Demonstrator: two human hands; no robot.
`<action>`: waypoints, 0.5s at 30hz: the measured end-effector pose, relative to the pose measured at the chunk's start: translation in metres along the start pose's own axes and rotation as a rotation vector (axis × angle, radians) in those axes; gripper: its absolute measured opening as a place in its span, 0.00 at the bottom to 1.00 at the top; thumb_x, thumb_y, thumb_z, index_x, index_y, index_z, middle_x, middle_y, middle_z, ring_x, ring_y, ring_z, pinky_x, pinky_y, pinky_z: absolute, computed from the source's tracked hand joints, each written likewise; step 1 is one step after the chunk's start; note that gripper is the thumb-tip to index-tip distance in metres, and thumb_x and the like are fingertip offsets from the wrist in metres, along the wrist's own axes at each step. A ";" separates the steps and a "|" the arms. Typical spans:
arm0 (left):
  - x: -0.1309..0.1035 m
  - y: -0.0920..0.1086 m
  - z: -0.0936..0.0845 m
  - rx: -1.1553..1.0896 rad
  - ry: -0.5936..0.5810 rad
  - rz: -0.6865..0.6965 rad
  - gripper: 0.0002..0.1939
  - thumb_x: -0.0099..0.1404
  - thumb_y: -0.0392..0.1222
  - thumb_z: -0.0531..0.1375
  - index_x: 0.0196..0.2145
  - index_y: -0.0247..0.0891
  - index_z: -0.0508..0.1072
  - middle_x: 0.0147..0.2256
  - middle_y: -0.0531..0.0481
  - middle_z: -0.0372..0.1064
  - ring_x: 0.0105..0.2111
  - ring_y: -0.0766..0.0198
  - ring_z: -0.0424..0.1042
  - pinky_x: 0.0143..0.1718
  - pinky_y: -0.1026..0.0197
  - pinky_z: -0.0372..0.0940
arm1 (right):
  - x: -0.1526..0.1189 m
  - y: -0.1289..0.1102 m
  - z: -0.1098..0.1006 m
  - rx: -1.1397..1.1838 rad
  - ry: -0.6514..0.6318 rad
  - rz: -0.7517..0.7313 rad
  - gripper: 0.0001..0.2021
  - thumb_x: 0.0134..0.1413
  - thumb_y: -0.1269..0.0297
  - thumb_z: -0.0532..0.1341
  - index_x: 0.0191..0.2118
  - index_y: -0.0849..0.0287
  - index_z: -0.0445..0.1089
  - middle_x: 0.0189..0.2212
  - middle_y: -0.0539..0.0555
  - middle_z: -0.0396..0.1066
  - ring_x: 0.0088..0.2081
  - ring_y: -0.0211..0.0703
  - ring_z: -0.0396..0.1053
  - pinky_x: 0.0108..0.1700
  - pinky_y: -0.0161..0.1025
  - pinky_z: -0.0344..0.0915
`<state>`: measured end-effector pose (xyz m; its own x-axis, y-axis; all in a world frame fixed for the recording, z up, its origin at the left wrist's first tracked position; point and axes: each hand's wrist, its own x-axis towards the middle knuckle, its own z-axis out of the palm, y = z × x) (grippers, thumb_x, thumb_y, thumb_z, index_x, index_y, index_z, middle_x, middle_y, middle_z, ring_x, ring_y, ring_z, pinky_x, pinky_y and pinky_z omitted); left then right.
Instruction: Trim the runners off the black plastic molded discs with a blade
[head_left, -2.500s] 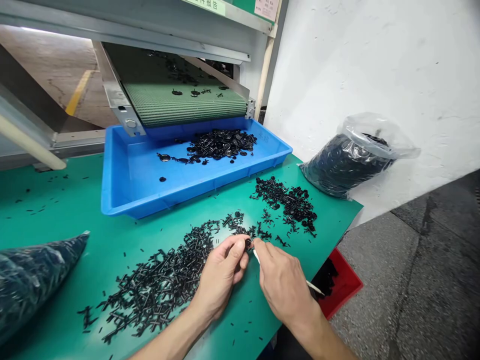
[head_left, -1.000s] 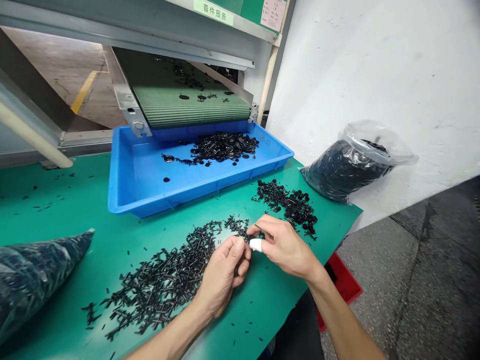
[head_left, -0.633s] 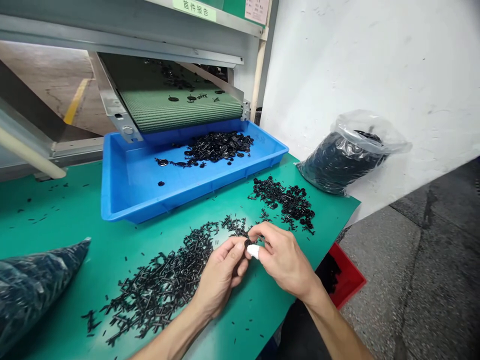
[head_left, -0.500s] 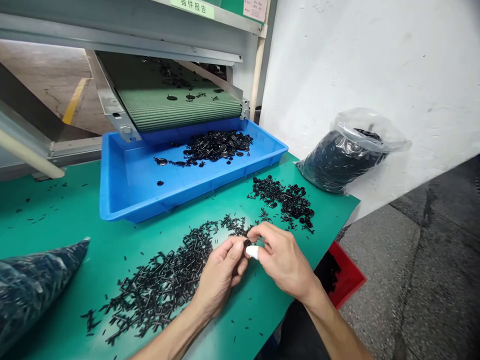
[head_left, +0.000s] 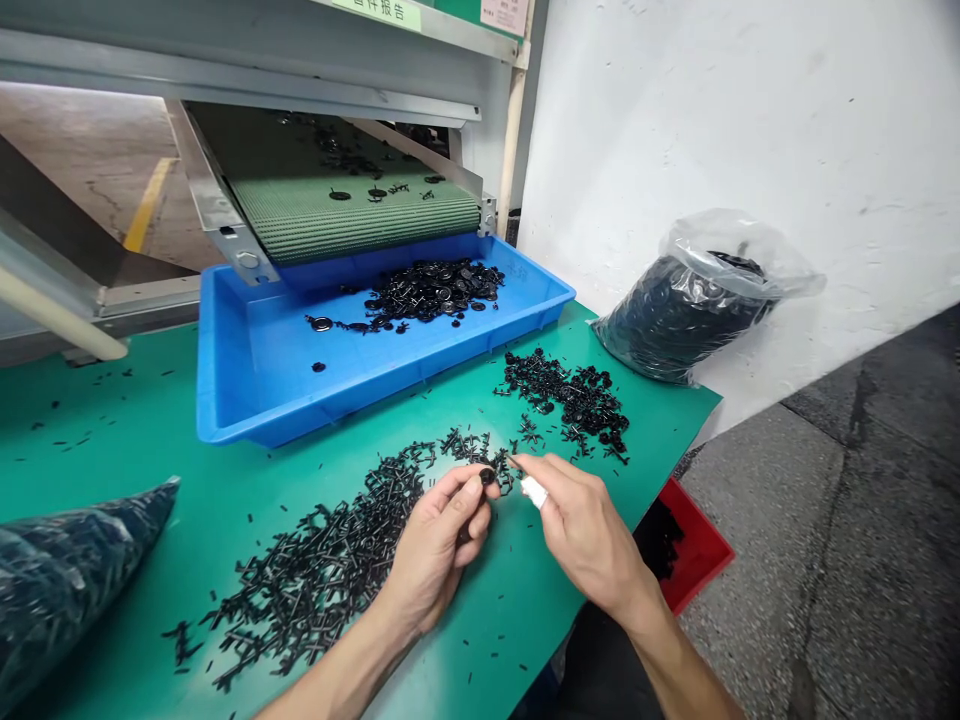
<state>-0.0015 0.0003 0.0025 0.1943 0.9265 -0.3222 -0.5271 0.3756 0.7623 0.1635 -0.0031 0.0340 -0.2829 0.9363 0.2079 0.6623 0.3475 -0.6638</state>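
Note:
My left hand (head_left: pixel 442 540) is closed, pinching a small round black plastic part (head_left: pixel 487 477) between thumb and fingertips. Just right of it, my right hand (head_left: pixel 592 525) is curled, with a white wrap (head_left: pixel 534 491) on the thumb. A thin dark tip shows by its index finger; what it is, if anything held, I cannot make out. The right fingers are apart from the round part. Under and left of my hands spreads a pile of thin black branched plastic pieces (head_left: pixel 337 545). Beyond my right hand lies a heap of small round black parts (head_left: pixel 577 395).
A blue tray (head_left: pixel 300 415) with black parts stands below a green conveyor belt (head_left: pixel 360 225). At the right back a clear bag (head_left: pixel 675 320) of black parts leans on the wall; another bag (head_left: pixel 75 570) lies at left. A red bin (head_left: pixel 701 560) sits below the table's right edge.
My right hand has moved back to the right, away from the round part. The left hand keeps hold of the part, which now shows more fully.

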 end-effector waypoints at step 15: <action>0.000 -0.007 -0.004 0.121 -0.022 -0.016 0.20 0.59 0.54 0.66 0.41 0.34 0.74 0.17 0.59 0.55 0.17 0.74 0.45 0.16 0.71 0.40 | 0.003 -0.009 0.013 0.042 0.045 0.009 0.22 0.57 0.80 0.49 0.49 0.53 0.72 0.39 0.52 0.71 0.39 0.39 0.69 0.43 0.36 0.67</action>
<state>-0.0013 -0.0021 -0.0049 0.2205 0.9203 -0.3232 -0.4200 0.3886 0.8201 0.1478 -0.0042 0.0318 -0.2451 0.9410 0.2332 0.6346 0.3376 -0.6952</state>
